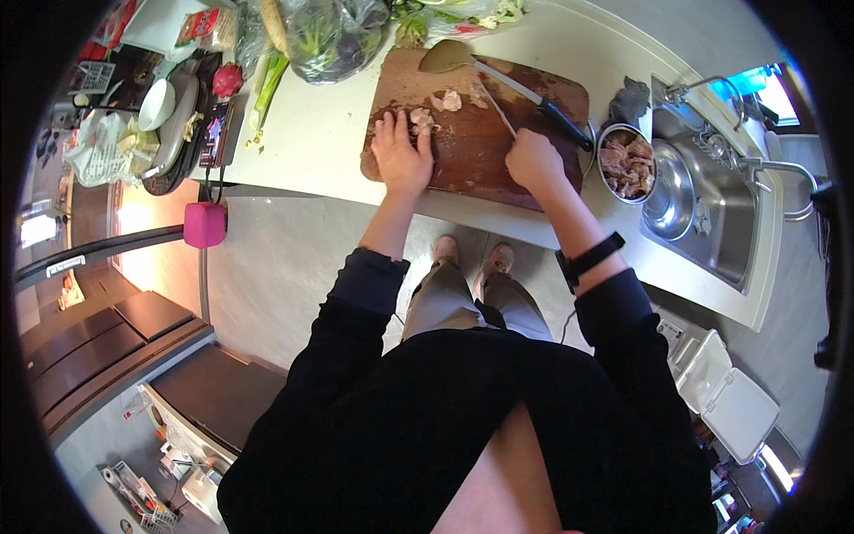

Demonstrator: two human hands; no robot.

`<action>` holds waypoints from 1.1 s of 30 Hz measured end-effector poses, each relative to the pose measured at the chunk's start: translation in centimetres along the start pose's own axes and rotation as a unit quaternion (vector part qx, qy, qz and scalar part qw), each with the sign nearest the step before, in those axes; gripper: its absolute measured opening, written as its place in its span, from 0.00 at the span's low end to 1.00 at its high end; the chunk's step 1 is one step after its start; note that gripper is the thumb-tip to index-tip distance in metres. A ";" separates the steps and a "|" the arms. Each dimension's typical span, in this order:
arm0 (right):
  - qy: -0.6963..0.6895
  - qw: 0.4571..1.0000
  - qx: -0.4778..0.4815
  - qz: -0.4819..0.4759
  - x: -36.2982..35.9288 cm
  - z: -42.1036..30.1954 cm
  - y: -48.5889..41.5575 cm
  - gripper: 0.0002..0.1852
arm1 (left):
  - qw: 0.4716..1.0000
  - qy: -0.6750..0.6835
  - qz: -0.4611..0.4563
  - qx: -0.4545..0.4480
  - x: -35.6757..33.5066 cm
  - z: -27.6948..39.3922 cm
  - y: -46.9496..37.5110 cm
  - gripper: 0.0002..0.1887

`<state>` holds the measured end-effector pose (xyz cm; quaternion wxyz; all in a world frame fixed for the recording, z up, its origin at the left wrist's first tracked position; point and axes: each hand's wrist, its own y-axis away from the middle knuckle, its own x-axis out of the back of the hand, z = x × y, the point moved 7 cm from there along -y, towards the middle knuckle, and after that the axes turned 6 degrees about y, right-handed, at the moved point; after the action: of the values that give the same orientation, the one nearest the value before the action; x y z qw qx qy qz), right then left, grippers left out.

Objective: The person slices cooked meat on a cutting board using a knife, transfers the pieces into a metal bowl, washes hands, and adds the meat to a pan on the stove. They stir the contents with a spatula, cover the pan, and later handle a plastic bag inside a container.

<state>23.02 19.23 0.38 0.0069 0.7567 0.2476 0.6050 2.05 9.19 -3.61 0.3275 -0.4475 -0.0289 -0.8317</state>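
My right hand (534, 160) grips a kitchen knife (497, 107), its thin blade seen nearly edge-on and pointing away over the wooden cutting board (467, 167). On the board's left side my left hand (403, 157) lies flat with spread fingers. A small piece of raw meat (421, 120) is at its index finger and thumb; whether they press on it I cannot tell. Another pale meat piece (447, 101) lies just beyond. A wok spatula (446, 57) rests across the far part of the board, its black handle reaching past the right edge.
Right of the board stands a metal bowl of meat pieces (627, 167), beside the steel sink (727, 240) with a metal basin (669, 190). Bagged vegetables (333, 40) and a green stalk (268, 90) are at the back left. A phone (215, 133) leans near a dragon fruit (227, 80).
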 end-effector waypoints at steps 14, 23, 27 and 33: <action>-0.319 0.923 -0.086 -0.195 -5.2 1.6 5.5 0.12 | 0.988 0.133 -0.024 -0.073 2.8 -0.5 -0.6 0.26; -0.597 0.739 -0.182 -0.253 -11.2 -4.9 8.2 0.10 | 0.988 0.112 -0.078 -0.068 0.8 -0.3 -0.5 0.28; -0.585 0.752 -0.130 -0.277 -12.8 -10.8 6.0 0.12 | 0.984 0.169 -0.049 -0.037 1.5 -0.2 -0.4 0.27; -0.596 0.745 -0.074 -0.289 -12.4 -11.5 6.1 0.14 | 0.967 0.253 -0.009 -0.023 3.9 0.8 -0.5 0.23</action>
<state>12.92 5.80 -5.92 0.3839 0.8525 0.3544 0.0159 0.85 7.80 -0.02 0.3063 -0.2297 0.0702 -0.9212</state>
